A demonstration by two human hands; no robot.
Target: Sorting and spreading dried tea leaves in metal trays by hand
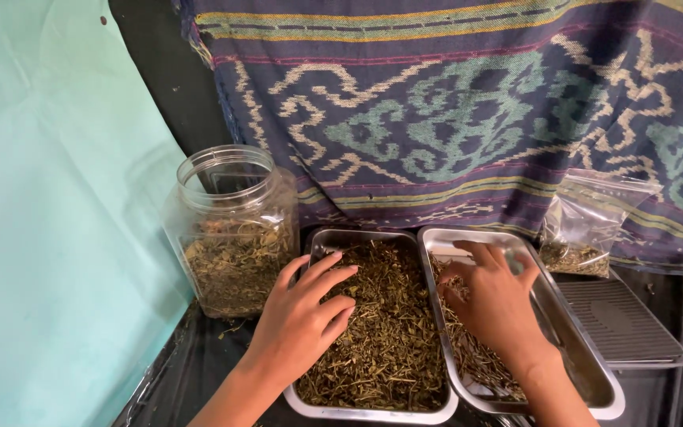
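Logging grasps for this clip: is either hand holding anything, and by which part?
Nothing clearly held. The left hand rests flat on dried herbs in the left tray; the right hand has fingers curled into the right tray, any pinch hidden.

A clear plastic bag of dried herbs leans against the patterned cloth, far right.

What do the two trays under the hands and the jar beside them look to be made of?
Left tray and right tray: likely stainless steel, given their grey, shiny rims that reflect light. Jar: clear plastic by the look, see-through with a thick moulded neck, though glass cannot be ruled out. The left hand and right hand rest on dried plant bits, brownish-green and brittle-looking.
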